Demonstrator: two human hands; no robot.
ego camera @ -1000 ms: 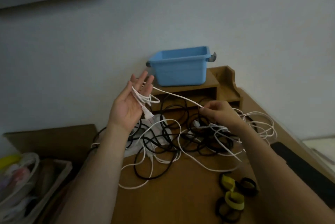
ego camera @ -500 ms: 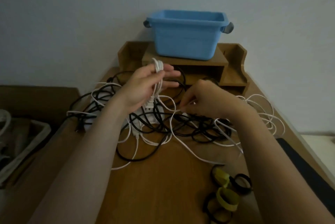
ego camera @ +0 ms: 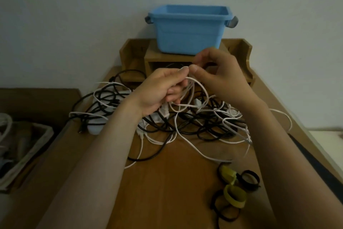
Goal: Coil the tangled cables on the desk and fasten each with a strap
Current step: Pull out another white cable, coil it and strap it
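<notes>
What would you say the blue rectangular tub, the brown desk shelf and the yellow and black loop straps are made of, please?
The blue rectangular tub looks like moulded plastic: even colour, smooth matt walls, rolled rim. The brown desk shelf seems wood or bamboo: warm tone, sawn edges; grain unclear. The yellow and black loop straps look like soft fabric tape, possibly hook-and-loop.

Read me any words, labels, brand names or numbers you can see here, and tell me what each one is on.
No text can be read anywhere in this view.
Blue bin: plain, no label shows.
Straps: no print shows.
White cable held by the left hand and right hand: no marking shows.
Basket at the left edge: contents too dim and blurred to tell.
</notes>
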